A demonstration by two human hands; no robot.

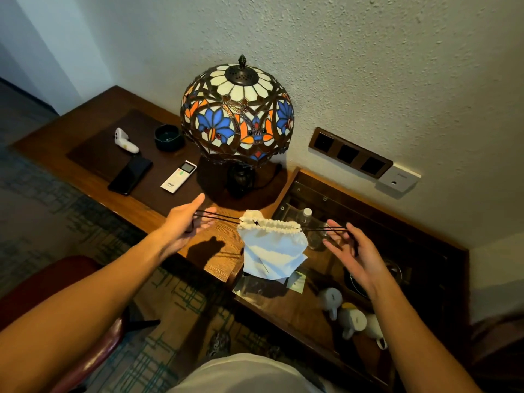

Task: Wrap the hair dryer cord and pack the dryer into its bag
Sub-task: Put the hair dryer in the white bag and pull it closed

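Head view shows a white cloth bag [273, 251] hanging in the air between two hands, just over the near edge of the wooden counter [224, 236]. The top of the bag is pulled tight and bunched up. The hair dryer cannot be seen; the bag looks full and lumpy, but what is inside cannot be told.

The left hand [185, 222] is to the left of the bag. Its fingers are hooked through a black string [218, 217] that runs to the bag's top. The right hand [350, 251] is to the right of the bag. Its fingers are spread out, and another black string [323, 229] is looped over them. Both strings are pulled straight, so the bag hangs from them.

Far behind the bag stands a lamp [236, 114] with a round shade of blue, orange and white glass. To the left of the lamp, a white remote [178, 177], a black phone [130, 175], a dark round dish [169, 137] and a small white gadget [124, 140] lie on a dark mat [93, 154].

To the right of the bag, a lower shelf holds a clear bottle [306, 215]. White cups [350, 319] sit near the right arm. A row of dark switches [350, 153] is on the wall.
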